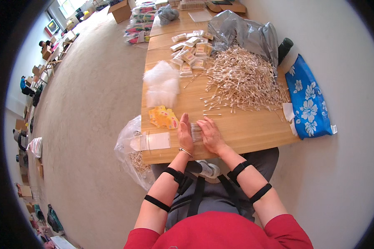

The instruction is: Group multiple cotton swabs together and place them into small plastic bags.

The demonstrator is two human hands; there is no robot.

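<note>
A small row of cotton swabs lies side by side on the wooden table near its front edge. My left hand stands on its edge along the left side of the row, fingers stretched out straight. On the other side, my right hand rests with extended fingers, the tips touching or close to the swabs. Yellow printed cards lie just left of my left hand. Beyond them is a stack of clear plastic bags. A large heap of loose cotton swabs spreads ahead of my right hand.
Filled small packs are piled at the back, beside a grey plastic bag. A blue flowered cloth bag sits at the right edge by the wall. A clear bag of swabs hangs off the left edge, near a white card.
</note>
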